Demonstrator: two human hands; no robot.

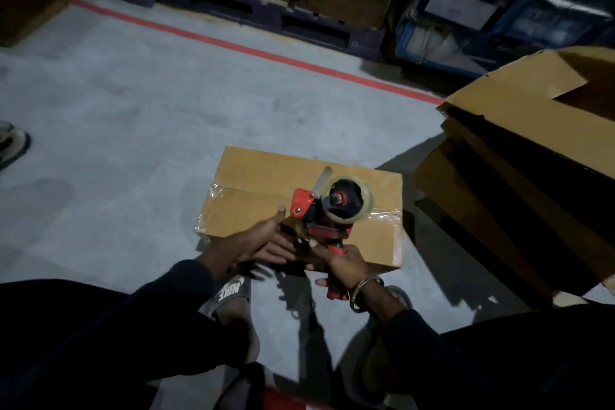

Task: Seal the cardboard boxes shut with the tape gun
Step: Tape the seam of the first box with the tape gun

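Taking the box (299, 206) on the floor (133, 103) as the landmark: far to its left, at the frame edge, a shoe (11, 143) shows. Behind the box a red line (253, 51) crosses the floor, and beyond that stand pallets (286, 20) loaded with cartons.

The box lies closed, with clear tape (382, 213) along its top seam and down both ends. At its near left edge the left hand (263, 236) reaches in, fingers straight and loose, holding nothing, its thumb tip close to the red guard of the tape gun (329, 206). The gun stands over the middle of the box, roll side up. Its red handle is gripped by the right hand (342, 266), fingers curled round it, at the box's near edge; a bangle (362, 288) sits on that wrist. Just below the box a slide sandal (233, 293) is visible.

To the right of the box, well apart, a stack of open boxes (532, 143) leans.
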